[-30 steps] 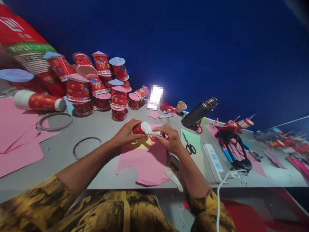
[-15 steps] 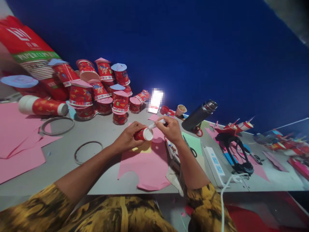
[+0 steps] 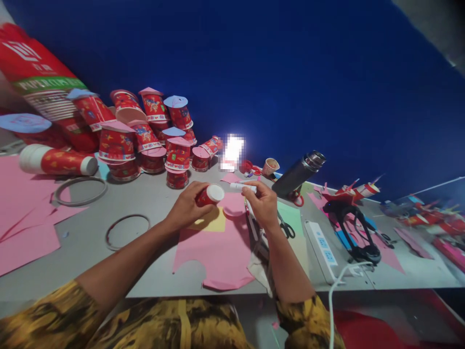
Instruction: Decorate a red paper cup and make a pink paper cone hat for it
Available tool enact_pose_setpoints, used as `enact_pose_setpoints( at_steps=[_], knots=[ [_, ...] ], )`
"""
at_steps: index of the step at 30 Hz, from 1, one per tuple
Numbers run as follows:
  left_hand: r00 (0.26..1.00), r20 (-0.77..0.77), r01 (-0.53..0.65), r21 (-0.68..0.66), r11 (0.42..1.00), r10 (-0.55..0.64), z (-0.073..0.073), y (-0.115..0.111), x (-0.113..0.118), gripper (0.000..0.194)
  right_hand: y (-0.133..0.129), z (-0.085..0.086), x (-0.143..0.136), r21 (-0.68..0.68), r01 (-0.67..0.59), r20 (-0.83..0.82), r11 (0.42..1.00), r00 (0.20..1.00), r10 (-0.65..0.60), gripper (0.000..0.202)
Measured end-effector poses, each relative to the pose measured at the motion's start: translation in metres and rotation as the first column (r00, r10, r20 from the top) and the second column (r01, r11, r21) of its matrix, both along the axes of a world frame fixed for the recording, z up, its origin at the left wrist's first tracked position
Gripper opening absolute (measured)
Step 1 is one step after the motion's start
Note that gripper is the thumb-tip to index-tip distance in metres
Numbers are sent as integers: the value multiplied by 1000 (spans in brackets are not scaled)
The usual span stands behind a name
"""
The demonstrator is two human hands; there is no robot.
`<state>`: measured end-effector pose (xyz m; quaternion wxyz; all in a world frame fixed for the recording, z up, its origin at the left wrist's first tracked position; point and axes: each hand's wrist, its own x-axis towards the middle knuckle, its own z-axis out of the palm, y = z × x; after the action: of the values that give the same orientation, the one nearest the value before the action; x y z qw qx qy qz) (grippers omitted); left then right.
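My left hand [image 3: 189, 206] is wrapped round a red paper cup [image 3: 209, 195], its white round end turned up toward me. A white stick-shaped tube [image 3: 243, 187] is pinched in my right hand [image 3: 260, 199], its tip pointing left toward the cup with a gap between them. Beneath both hands lie a yellow paper piece [image 3: 214, 222] and a pink paper sheet [image 3: 218, 252] with a curved cut-out at its lower edge.
Red cups with paper cone tops [image 3: 116, 145] are stacked at the left, near a cup stack [image 3: 65, 161] and two rings. On the right are a dark flask [image 3: 300, 172], scissors [image 3: 287, 229], a power strip [image 3: 321, 249] and a black strapped object [image 3: 358, 232].
The white tube has moved away from the cup's end, rightward with my right hand, and now lies more level. My left hand has shifted slightly left and tipped the cup more upward.
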<state>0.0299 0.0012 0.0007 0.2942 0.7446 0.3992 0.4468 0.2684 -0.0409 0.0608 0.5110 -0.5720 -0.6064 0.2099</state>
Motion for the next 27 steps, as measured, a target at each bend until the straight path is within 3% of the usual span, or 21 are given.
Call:
enact_pose_setpoints(
  at_steps=[4, 7, 11, 13, 16, 17, 19, 22, 25, 27],
  knots=[
    [993, 110, -27, -222, 975, 53, 3, 5, -3, 62, 30, -32, 27, -118, 45, 99, 992, 995, -33, 27],
    [987, 147, -20, -253, 967, 58, 3, 6, -1, 60, 34, -49, 38, -188, 23, 212, 982, 977, 18, 30],
    [987, 155, -11, -230, 973, 48, -3, 5, 3, 57, 15, -47, 42, -131, -106, 564, 986, 810, 163, 38],
    [989, 148, 2, -227, 974, 32, -7, 4, 5, 55, 5, -44, 41, -193, -203, 646, 960, 710, 280, 42],
    [993, 121, 10, -232, 973, 18, -11, 4, 8, 52, -1, -42, 40, -241, -205, 656, 949, 686, 314, 17],
    [994, 105, 8, -228, 974, 17, -12, 4, 8, 51, -1, -41, 40, -229, -194, 628, 954, 720, 297, 7],
    [997, 70, 5, -216, 976, 10, -12, 3, 8, 50, 2, -36, 41, -205, -190, 482, 960, 834, 268, 12],
    [999, 38, 17, -222, 975, -9, -13, 2, 9, 50, 7, -21, 37, -228, -263, 34, 937, 960, 277, 25],
    [999, 34, 26, -218, 976, -19, -15, 3, 8, 59, 16, -5, 18, -262, -406, -393, 876, 873, 287, 41],
    [997, 72, 45, -179, 983, -33, -17, 5, 4, 72, 24, 1, 0, -302, -494, -523, 816, 801, 292, 47]
  ],
)
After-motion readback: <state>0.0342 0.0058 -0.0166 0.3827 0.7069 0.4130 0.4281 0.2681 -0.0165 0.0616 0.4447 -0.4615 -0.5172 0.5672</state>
